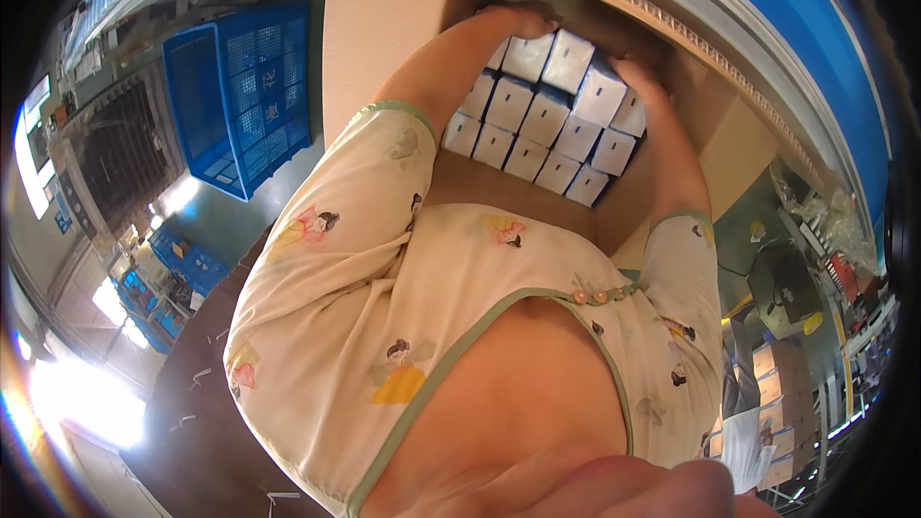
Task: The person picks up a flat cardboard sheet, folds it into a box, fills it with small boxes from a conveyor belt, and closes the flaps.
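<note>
Inside a large brown cardboard carton (pixel 389 29) sit several small white boxes with blue sides (pixel 532 120), stacked in rows with their white ends toward me. My left hand (pixel 530 17) reaches over the far left of the top row, its thumb against a white box end. At the right end of that row, my right hand (pixel 641 77) presses against the boxes, fingers partly hidden behind them. Between them my two hands clasp the upper boxes. One upper box end (pixel 599 96) on the right sticks out toward me beyond its neighbours.
A tall blue plastic crate (pixel 269 86) stands left of the carton, with more blue crates (pixel 187 259) behind. Carton flaps (pixel 739 149) spread at the right. Farther right are a dark bin (pixel 785 278), stacked cartons (pixel 787 403) and another person (pixel 743 432).
</note>
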The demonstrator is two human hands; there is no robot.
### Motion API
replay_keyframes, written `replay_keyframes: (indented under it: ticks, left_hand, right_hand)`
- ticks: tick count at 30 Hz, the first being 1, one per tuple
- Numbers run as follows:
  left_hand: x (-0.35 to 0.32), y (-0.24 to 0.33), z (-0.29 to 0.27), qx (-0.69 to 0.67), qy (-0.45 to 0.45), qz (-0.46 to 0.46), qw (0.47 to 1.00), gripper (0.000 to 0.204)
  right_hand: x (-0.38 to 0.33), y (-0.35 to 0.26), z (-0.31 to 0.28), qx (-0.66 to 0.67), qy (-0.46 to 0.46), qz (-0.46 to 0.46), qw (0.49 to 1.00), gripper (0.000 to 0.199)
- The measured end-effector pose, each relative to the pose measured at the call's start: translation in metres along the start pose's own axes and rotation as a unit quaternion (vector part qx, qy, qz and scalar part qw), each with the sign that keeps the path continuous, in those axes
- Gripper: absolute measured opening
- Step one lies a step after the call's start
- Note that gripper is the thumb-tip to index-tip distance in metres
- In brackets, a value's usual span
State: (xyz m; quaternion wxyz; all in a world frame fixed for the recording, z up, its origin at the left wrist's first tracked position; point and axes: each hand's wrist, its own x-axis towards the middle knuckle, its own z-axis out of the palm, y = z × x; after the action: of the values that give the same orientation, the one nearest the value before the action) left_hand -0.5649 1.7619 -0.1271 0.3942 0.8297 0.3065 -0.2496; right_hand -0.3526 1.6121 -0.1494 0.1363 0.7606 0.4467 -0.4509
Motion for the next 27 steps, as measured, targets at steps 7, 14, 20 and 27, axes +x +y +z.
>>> replay_keyframes:
  ticks: [7, 14, 20, 27]
  left_hand:
    - [-0.04, 0.052, -0.036, 0.064, -0.085, -0.031, 0.994, 0.048]
    - [-0.2, 0.076, -0.159, -0.085, -0.065, 0.137, 0.985, 0.058]
    - [-0.304, -0.045, -0.34, -0.121, 0.635, 0.012, 0.763, 0.039]
    - [-0.251, -0.161, -0.386, 0.127, 0.644, -0.329, 0.679, 0.053]
  right_hand:
    - [0.011, -0.021, 0.015, 0.218, -0.096, -0.203, 0.95, 0.059]
    - [-0.05, -0.043, -0.024, 0.23, 0.035, -0.128, 0.964, 0.048]
    - [-0.144, -0.017, -0.02, 0.402, 0.056, -0.237, 0.883, 0.037]
    - [-0.271, -0.104, -0.091, 0.346, 0.112, -0.217, 0.906, 0.025]
